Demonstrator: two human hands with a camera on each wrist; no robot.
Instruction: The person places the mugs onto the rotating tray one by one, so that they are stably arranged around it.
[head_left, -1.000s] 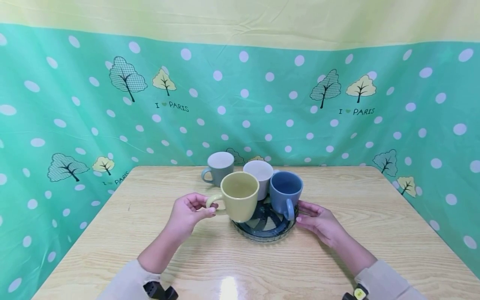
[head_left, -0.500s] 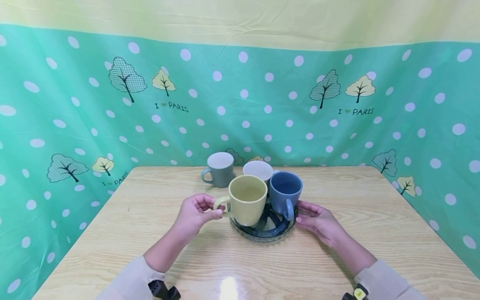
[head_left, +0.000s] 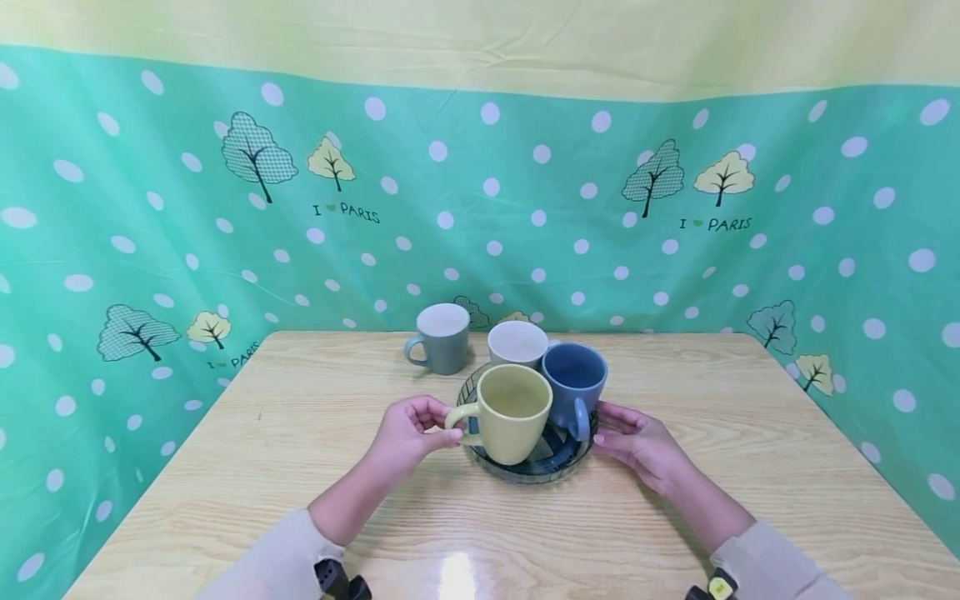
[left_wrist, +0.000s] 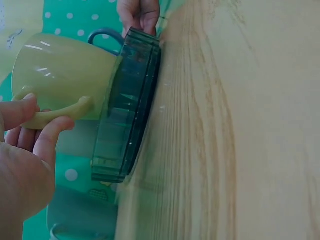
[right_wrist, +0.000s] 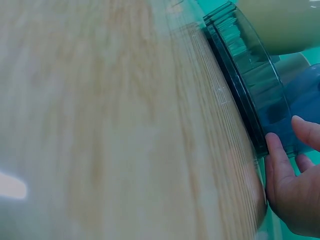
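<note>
Yellow mug (head_left: pixel 515 421), handle (head_left: pixel 462 410) in left hand (head_left: pixel 408 435)

Reaches in from both lower corners, slanting the left forearm (head_left: pixel 351 504) and the right forearm (head_left: pixel 708 510) toward each other. Wears pale sleeves (head_left: pixel 277 550), leaving both forearms partly bare. Pinches with the left hand (head_left: pixel 408 435), pressing the thumb (head_left: pixel 442 440) inward below curled fingers (left_wrist: pixel 20 111). Stretches out the right hand (head_left: pixel 637 447) from a nearly straight wrist (head_left: pixel 670 482), reaching with thumb and fingers only slightly bent, parted and making contact at the tips. Holds both hands facing each other, well apart, at about the same level in the head view.
</note>
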